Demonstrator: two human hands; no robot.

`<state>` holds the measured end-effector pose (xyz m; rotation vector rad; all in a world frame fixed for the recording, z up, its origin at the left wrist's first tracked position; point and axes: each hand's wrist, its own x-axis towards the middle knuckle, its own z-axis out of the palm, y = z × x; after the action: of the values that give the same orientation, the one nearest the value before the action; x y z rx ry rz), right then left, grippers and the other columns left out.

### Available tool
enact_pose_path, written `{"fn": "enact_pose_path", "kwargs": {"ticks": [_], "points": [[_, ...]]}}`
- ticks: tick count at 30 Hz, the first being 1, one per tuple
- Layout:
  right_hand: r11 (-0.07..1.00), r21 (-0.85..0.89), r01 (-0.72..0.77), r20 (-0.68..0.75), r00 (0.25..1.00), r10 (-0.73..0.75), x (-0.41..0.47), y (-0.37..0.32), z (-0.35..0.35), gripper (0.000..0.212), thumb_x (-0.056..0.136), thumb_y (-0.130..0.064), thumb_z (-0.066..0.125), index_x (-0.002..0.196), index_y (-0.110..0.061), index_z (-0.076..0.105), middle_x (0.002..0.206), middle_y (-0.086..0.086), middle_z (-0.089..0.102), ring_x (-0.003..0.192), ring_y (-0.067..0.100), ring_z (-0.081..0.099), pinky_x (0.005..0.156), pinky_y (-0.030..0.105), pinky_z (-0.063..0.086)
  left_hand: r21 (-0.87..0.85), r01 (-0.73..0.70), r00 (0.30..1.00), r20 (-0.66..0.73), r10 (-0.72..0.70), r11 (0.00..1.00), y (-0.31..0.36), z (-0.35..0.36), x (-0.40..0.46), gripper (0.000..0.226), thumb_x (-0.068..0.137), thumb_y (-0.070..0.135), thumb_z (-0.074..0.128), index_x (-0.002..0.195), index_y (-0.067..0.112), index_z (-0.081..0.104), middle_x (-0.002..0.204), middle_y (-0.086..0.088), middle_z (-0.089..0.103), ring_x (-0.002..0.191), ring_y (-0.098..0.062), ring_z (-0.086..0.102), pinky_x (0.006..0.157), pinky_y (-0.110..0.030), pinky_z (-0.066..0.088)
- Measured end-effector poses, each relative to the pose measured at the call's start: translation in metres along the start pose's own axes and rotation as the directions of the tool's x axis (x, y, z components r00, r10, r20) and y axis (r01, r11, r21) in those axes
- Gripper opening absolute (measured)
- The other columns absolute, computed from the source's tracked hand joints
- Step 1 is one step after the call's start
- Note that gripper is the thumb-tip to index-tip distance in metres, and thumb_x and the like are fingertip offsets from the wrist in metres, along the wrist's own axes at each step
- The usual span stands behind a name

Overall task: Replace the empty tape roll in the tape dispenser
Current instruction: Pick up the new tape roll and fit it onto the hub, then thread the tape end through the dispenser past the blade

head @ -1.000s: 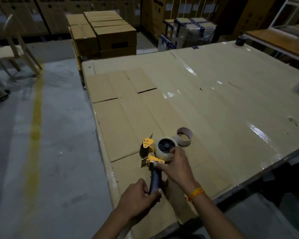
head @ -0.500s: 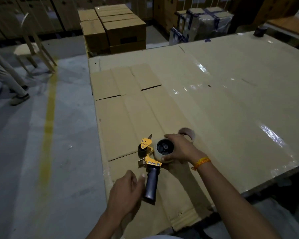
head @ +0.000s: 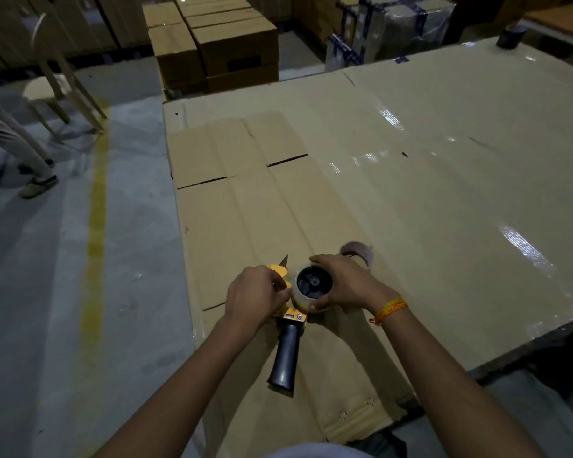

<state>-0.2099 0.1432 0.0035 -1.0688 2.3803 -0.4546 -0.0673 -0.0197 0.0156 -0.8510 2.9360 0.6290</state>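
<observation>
Since half a second ago the left hand (head: pixel 253 295) has left the handle (head: pixel 286 355) and gone up to the yellow front of the dispenser (head: pixel 290 312); the right hand (head: pixel 343 284) has stayed on the roll (head: pixel 311 287).

Much of the dispenser's front end is hidden under the left hand: only a strip of yellow plate and a pointed blade tip (head: pixel 284 260) show past the knuckles. What the left fingers (head: pixel 278 280) pinch cannot be told; they are bunched together against the yellow frame. The empty core (head: pixel 358 251) lies just beyond the right hand, blurred and half covered by it, so only its brownish rim shows.

The right fingers are spread and curved around the roll, thumb at its near edge, other fingers over its far side. The roll is pale and glossy, seated on a black hub with spokes, face up toward the camera. An orange thread band (head: pixel 389 310) circles the right wrist.

The dispenser lies flat on the cardboard-covered surface (head: pixel 444 193), near its front left corner. Its long axis runs near to far: the black handle points back at the person, tilted slightly left, and the blade end points away.

Stacked boxes (head: pixel 219 44) stand on the floor beyond the surface. At the left edge, someone's leg and shoe (head: pixel 37 186) are cut off by the frame.
</observation>
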Motion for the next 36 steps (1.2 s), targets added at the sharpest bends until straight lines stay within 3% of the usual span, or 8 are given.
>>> {"fn": "enact_pose_path", "kwargs": {"ticks": [6, 12, 16, 25, 28, 31, 33, 36], "points": [[1.0, -0.014, 0.006, 0.001, 1.0, -0.006, 0.003, 0.0, 0.003, 0.116, 0.06, -0.052, 0.097, 0.157, -0.015, 0.045, 0.152, 0.007, 0.057, 0.137, 0.027, 0.054, 0.11, 0.039, 0.048, 0.191, 0.066, 0.982, 0.162, -0.098, 0.979, 0.014, 0.015, 0.021, 0.026, 0.079, 0.039, 0.078, 0.086, 0.018, 0.065, 0.088, -0.003, 0.068, 0.087, -0.027, 0.071, 0.064, -0.03, 0.047], [1.0, -0.016, 0.013, -0.004, 1.0, -0.013, 0.005, 0.004, 0.006, 0.117, 0.058, -0.05, 0.098, 0.156, -0.015, 0.046, 0.151, 0.009, 0.058, 0.137, 0.028, 0.054, 0.11, 0.042, 0.05, 0.357, 0.016, 0.99, 0.128, -0.066, 0.934, 0.026, 0.03, 0.024, 0.018, 0.095, 0.016, 0.063, 0.112, 0.016, 0.069, 0.115, -0.005, 0.071, 0.105, -0.025, 0.072, 0.075, -0.034, 0.054], [1.0, -0.002, 0.011, -0.009, 1.0, -0.011, 0.005, 0.006, 0.008, 0.116, 0.058, -0.049, 0.098, 0.156, -0.014, 0.046, 0.151, 0.01, 0.058, 0.137, 0.029, 0.054, 0.111, 0.042, 0.049, 0.381, 0.024, 0.993, 0.1, -0.067, 0.924, 0.031, 0.033, 0.022, 0.023, 0.095, 0.007, 0.058, 0.113, 0.016, 0.07, 0.116, -0.006, 0.07, 0.107, -0.025, 0.072, 0.08, -0.033, 0.055], [0.999, 0.007, -0.037, -0.007, 0.999, 0.037, 0.001, 0.004, 0.008, 0.119, 0.063, -0.047, 0.097, 0.16, -0.013, 0.039, 0.156, 0.011, 0.053, 0.143, 0.031, 0.05, 0.115, 0.045, 0.046, 0.361, -0.031, 0.995, 0.1, -0.006, 0.932, 0.027, 0.032, 0.02, 0.012, 0.091, 0.013, 0.065, 0.101, 0.016, 0.071, 0.106, -0.006, 0.071, 0.097, -0.027, 0.073, 0.074, -0.033, 0.055], [0.993, -0.003, -0.122, -0.062, 0.991, 0.122, -0.011, -0.011, 0.021, 0.123, 0.072, -0.044, 0.092, 0.164, -0.005, 0.02, 0.166, 0.018, 0.029, 0.152, 0.037, 0.031, 0.12, 0.048, 0.04, 0.35, -0.059, 0.994, 0.11, 0.022, 0.935, 0.023, 0.031, 0.022, 0.011, 0.088, 0.012, 0.063, 0.096, 0.015, 0.071, 0.102, -0.008, 0.073, 0.095, -0.03, 0.073, 0.072, -0.034, 0.054], [0.954, 0.039, -0.297, -0.235, 0.925, 0.297, -0.041, -0.044, 0.051, 0.098, 0.085, -0.03, 0.08, 0.156, -0.002, 0.018, 0.151, 0.019, 0.027, 0.14, 0.04, 0.036, 0.103, 0.043, 0.05, 0.383, -0.111, 0.989, 0.132, 0.065, 0.917, 0.022, 0.03, 0.026, 0.016, 0.092, 0.014, 0.061, 0.103, 0.012, 0.072, 0.107, -0.011, 0.072, 0.101, -0.032, 0.072, 0.078, -0.036, 0.056], [0.911, 0.188, -0.368, -0.158, 0.904, 0.397, -0.059, -0.057, 0.069, 0.085, 0.091, -0.031, 0.077, 0.15, -0.003, 0.023, 0.144, 0.016, 0.031, 0.133, 0.036, 0.043, 0.098, 0.038, 0.049, 0.408, -0.146, 0.985, 0.144, 0.094, 0.901, 0.022, 0.03, 0.027, 0.017, 0.094, 0.014, 0.059, 0.106, 0.012, 0.071, 0.109, -0.011, 0.072, 0.102, -0.032, 0.072, 0.079, -0.037, 0.056], [0.82, 0.389, -0.421, 0.094, 0.903, 0.419, -0.071, -0.06, 0.089, 0.079, 0.096, -0.056, 0.067, 0.141, -0.003, 0.028, 0.135, 0.018, 0.048, 0.12, 0.034, 0.059, 0.084, 0.037, 0.05, 0.436, -0.178, 0.981, 0.146, 0.126, 0.882, 0.021, 0.029, 0.028, 0.018, 0.097, 0.012, 0.055, 0.106, 0.011, 0.071, 0.109, -0.012, 0.072, 0.101, -0.032, 0.071, 0.078, -0.037, 0.055]]}}
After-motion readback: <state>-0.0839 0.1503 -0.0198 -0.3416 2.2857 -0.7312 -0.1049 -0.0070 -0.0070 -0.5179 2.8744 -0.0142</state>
